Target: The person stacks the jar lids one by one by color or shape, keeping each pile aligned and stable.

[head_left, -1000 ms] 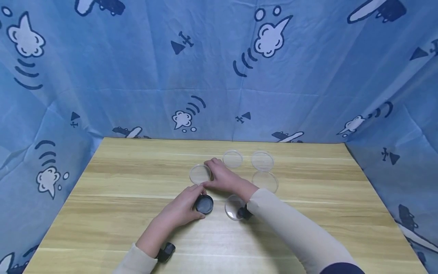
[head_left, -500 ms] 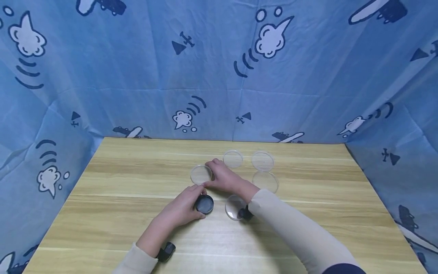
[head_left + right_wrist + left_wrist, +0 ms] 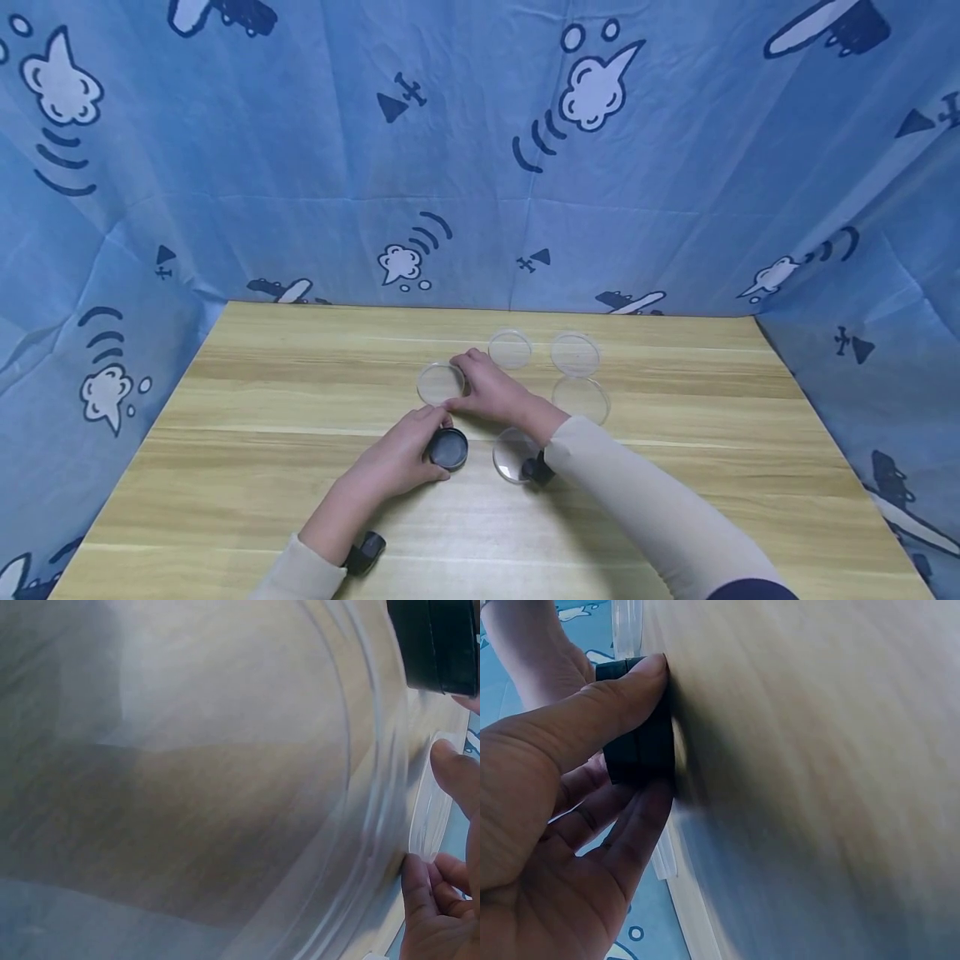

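Note:
My left hand (image 3: 396,454) grips a small round black container (image 3: 448,450) by its sides on the table. In the left wrist view the thumb lies along one side of the black container (image 3: 646,754), which has a seam round its wall, and fingers press the opposite side. Further forward, my right hand (image 3: 491,389) holds a clear round petri dish (image 3: 438,384) at its right edge. The right wrist view shows that dish (image 3: 427,814) between thumb and fingers, flat on the table.
Under my right wrist lies another clear petri dish (image 3: 510,457), large in the right wrist view. More clear dishes stand at the back: one centre (image 3: 510,348), one right of it (image 3: 575,354), one nearer (image 3: 582,401). A blue patterned curtain (image 3: 465,150) rises behind the wooden table (image 3: 262,450).

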Available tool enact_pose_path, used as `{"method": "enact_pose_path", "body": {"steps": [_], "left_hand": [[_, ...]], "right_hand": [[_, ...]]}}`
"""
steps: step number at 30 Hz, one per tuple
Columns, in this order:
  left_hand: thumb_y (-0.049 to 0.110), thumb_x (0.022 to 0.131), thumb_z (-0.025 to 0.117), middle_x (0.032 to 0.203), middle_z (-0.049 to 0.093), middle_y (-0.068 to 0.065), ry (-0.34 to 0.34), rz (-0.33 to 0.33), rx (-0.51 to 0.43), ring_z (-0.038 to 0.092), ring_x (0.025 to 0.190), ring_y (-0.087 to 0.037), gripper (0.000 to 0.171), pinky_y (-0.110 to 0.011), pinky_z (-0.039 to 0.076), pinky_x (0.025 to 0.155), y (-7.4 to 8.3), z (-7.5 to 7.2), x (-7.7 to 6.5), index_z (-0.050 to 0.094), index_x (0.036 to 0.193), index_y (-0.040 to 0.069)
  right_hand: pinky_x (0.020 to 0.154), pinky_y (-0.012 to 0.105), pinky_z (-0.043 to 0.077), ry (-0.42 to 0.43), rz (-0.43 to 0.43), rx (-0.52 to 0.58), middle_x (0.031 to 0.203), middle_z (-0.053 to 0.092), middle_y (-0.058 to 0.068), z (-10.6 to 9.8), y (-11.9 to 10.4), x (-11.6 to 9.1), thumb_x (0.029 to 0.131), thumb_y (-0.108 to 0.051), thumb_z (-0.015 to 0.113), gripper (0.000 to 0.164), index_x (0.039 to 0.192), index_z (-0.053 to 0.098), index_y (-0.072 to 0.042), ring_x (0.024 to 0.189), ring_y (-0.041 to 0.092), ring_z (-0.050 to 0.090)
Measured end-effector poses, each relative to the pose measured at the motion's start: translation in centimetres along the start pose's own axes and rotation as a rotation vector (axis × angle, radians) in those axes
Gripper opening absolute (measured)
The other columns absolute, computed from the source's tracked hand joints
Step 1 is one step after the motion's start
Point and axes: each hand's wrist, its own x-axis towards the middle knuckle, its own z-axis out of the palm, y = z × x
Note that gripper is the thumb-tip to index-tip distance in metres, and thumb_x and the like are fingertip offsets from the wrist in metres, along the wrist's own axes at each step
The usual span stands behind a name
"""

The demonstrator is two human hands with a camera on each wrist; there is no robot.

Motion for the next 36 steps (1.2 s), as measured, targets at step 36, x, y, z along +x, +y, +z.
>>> {"method": "enact_pose_path", "body": {"steps": [36], "left_hand": [[0.011, 0.073, 0.094, 0.109, 0.066, -0.003, 0.010, -0.009, 0.002, 0.059, 0.102, -0.017, 0.054, -0.042, 0.053, 0.093, 0.0, 0.2, 0.0, 0.060, 0.115, 0.009]], "right_hand": [[0.091, 0.037, 0.053, 0.061, 0.025, 0.020, 0.119, 0.060, 0.015, -1.0, 1.2, -3.5, 0.086, -0.034, 0.086, 0.076, 0.143, 0.055, 0.005, 0.097, 0.018, 0.053]]}}
